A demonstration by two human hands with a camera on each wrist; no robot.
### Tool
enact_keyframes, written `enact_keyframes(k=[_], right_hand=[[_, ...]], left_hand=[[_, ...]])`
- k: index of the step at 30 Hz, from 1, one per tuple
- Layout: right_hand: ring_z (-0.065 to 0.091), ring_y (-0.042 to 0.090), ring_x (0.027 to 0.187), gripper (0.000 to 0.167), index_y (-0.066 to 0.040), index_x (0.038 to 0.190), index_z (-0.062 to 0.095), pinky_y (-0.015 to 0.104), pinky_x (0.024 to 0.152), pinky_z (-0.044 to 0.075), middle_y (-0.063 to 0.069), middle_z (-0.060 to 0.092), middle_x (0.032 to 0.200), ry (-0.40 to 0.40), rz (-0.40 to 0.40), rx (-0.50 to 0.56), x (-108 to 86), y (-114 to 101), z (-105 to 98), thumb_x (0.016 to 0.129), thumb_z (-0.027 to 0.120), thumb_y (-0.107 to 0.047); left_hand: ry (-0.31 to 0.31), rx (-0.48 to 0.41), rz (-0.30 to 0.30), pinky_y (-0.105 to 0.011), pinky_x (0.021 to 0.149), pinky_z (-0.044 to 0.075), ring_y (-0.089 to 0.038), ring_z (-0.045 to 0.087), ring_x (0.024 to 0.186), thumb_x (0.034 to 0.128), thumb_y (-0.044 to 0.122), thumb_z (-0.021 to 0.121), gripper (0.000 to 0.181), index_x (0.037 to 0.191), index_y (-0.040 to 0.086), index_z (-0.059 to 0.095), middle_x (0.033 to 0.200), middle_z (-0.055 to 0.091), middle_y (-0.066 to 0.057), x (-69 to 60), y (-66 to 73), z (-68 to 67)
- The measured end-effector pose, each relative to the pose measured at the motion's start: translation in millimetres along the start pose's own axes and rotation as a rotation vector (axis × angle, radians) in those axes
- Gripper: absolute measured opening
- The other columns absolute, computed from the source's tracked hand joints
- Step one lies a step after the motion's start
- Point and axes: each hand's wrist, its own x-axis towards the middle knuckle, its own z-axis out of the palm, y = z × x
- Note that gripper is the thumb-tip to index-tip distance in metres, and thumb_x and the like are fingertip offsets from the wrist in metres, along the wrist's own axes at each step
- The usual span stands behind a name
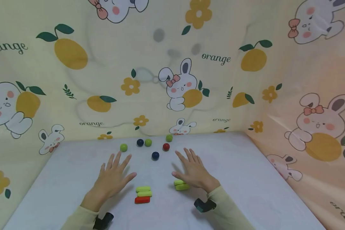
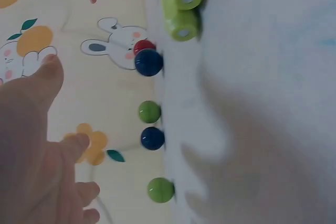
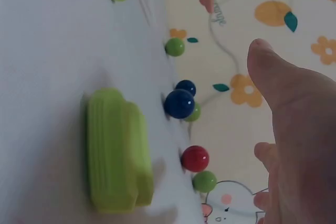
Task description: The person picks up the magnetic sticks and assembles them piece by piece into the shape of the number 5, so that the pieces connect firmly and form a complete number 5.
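Observation:
Fingers spread, my left hand (image 1: 112,177) hovers over the white table, holding nothing. My right hand (image 1: 195,171) is likewise spread and bare, above two light-green toy rods (image 1: 181,185) that it partly covers in the head view. Between the hands, nearer the left, two more light-green rods (image 1: 143,191) lie beside a red rod (image 1: 142,200); silver discs show on their ends in the left wrist view. Beyond the fingertips are a red ball (image 1: 166,147), two dark blue balls (image 1: 155,156) and three green balls (image 1: 123,147), touching neither hand.
A white surface (image 1: 235,191) covers the table. Behind it hangs a cream cloth (image 1: 112,70) printed with rabbits and oranges, and a similar cloth (image 1: 276,134) closes the right side. Dark wrist devices (image 1: 204,205) sit on both sleeves.

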Motion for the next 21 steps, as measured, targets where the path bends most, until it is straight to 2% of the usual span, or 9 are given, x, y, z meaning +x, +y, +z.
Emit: enact_keyframes(k=[4,7,10,16,21], right_hand=[[0.012,0.045,0.156,0.082,-0.027,0.16,0.029,0.069,0.119,0.019,0.018,0.018,0.169,-0.021,-0.021,0.056,1.9,4.7,0.0,0.093,0.058,-0.064],[0.017,0.046,0.154,0.081,-0.024,0.159,0.033,0.068,0.119,0.021,0.019,0.022,0.167,-0.039,-0.029,0.074,2.8,8.4,1.3,0.092,0.062,-0.06],[0.019,0.044,0.154,0.079,-0.023,0.158,0.036,0.066,0.119,0.022,0.019,0.025,0.166,-0.048,-0.033,0.087,3.5,11.8,4.4,0.093,0.063,-0.058],[0.026,0.04,0.152,0.074,-0.019,0.153,0.044,0.065,0.117,0.028,0.019,0.033,0.162,-0.051,-0.044,0.147,4.3,18.1,9.5,0.092,0.067,-0.053],[0.032,0.039,0.149,0.069,-0.018,0.15,0.047,0.064,0.116,0.031,0.019,0.038,0.159,-0.072,-0.03,0.218,4.7,22.9,11.5,0.092,0.069,-0.047]], left_hand=[[0.013,-0.025,0.035,-0.075,0.112,0.025,-0.052,0.019,0.152,0.1008,0.055,0.051,0.07,0.159,0.02,0.032,0.166,0.021,-0.025,4.8,0.9,5.7],[-0.001,-0.054,0.054,-0.073,0.112,0.027,-0.052,0.021,0.151,0.1019,0.053,0.05,0.07,0.16,0.019,0.03,0.165,0.023,-0.025,8.0,2.5,8.1],[-0.038,-0.107,0.062,-0.072,0.112,0.029,-0.052,0.023,0.151,0.1027,0.051,0.049,0.07,0.161,0.019,0.028,0.165,0.023,-0.025,11.3,4.0,9.7],[-0.152,-0.239,0.058,-0.07,0.113,0.03,-0.048,0.027,0.151,0.1019,0.047,0.055,0.07,0.161,0.022,0.027,0.167,0.021,-0.022,19.4,7.8,16.2],[-0.185,-0.304,0.054,-0.066,0.115,0.03,-0.044,0.028,0.151,0.1006,0.042,0.059,0.069,0.16,0.022,0.03,0.165,0.028,-0.02,27.6,12.8,21.9]])
